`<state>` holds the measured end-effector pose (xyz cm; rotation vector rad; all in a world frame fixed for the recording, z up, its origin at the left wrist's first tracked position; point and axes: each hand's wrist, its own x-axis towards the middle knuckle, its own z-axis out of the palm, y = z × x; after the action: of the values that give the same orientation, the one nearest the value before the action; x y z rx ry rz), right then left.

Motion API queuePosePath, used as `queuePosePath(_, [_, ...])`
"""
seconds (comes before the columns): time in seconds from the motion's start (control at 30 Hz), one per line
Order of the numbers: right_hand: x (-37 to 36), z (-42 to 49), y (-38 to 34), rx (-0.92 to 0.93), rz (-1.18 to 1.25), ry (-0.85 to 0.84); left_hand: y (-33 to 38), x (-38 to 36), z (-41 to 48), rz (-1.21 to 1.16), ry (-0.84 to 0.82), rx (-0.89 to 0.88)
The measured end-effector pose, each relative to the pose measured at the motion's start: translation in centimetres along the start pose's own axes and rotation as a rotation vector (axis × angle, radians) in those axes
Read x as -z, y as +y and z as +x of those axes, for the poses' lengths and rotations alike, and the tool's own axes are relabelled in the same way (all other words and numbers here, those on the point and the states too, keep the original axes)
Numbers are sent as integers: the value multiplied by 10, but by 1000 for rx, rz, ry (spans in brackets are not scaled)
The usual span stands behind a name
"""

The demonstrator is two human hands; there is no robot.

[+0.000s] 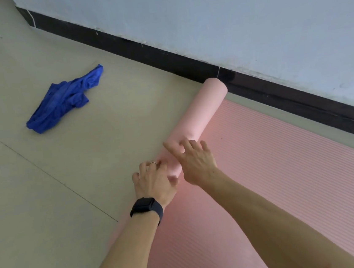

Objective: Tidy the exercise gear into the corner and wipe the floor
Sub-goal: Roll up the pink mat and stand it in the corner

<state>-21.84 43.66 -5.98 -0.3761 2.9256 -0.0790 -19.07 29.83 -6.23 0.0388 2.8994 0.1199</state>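
A pink ribbed exercise mat (285,165) lies on the floor along the wall, its left part wound into a roll (204,108) whose far end almost reaches the skirting. My left hand (152,180), with a ring and a black watch on the wrist, rests on the near part of the roll with fingers spread. My right hand (194,158) lies on top of the roll just beyond it, fingers spread and bent over the curve. A crumpled blue cloth (64,100) lies on the floor to the left, well apart from the mat.
A pale wall (246,15) with a black skirting board (163,58) runs diagonally from upper left to right. Beige floor tiles (46,192) with a thin joint line spread out left of the mat.
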Motion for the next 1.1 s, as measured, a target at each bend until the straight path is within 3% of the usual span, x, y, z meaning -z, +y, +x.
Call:
queuePosePath(0.13, [-12,-30,10,6,-5,57,14,-4,-21,-280,-128,109])
queuePosePath(0.47, [-18,-73,42,-22,-11,85,45,-3,-49,-221,19,-41])
queuePosePath(0.6, [-20,-93,57,43,-29,116,70,-6,-61,-40,62,76])
queuePosePath(0.67, [-22,-101,63,100,-23,103,77,-11,-62,-36,-16,112])
queuePosePath(0.8, [-21,-113,84,66,21,103,92,-25,-74,-92,-166,27])
queuePosePath(0.9, [-17,-118,94,30,33,141,105,-21,-88,-64,-100,-13])
queuePosePath(1.1, [-18,-139,114,5,8,206,115,-4,-89,-247,-45,-157])
